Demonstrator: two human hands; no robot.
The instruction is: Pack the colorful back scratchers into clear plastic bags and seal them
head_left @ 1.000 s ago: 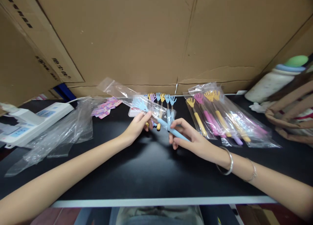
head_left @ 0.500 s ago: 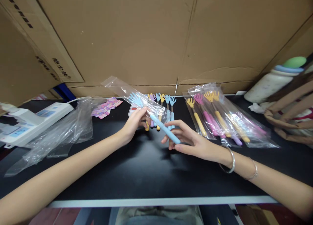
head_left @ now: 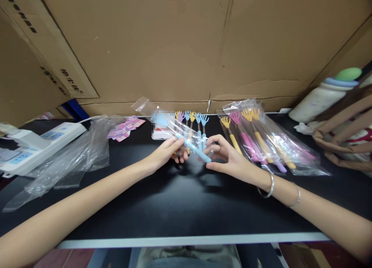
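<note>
My left hand [head_left: 165, 151] is closed around the upper handle of a light blue back scratcher [head_left: 200, 153], which lies aslant inside a clear plastic sleeve [head_left: 142, 105]. Its hand-shaped head is smeared over by pixel blocks. Beside the lower end of the handle, my right hand [head_left: 232, 159] is open, with thumb and fingers curved apart; whether a fingertip touches the sleeve, I cannot tell. Behind the held one, several unwrapped back scratchers [head_left: 205, 120] in blue, yellow and purple lie in a row, partly covered by it.
Several bagged back scratchers [head_left: 260, 138] lie at right, near a white bottle [head_left: 321, 99] and a brown bag [head_left: 328, 144]. Empty sleeves [head_left: 78, 159], a power strip [head_left: 55, 144] and pink cards [head_left: 126, 127] are at left. A phone-like white item [head_left: 159, 135] lies behind. Cardboard [head_left: 151, 51] walls the back.
My left hand has slid lower along the back scratcher, toward the right. My right hand has backed off the handle a little and its fingers have curled more.
</note>
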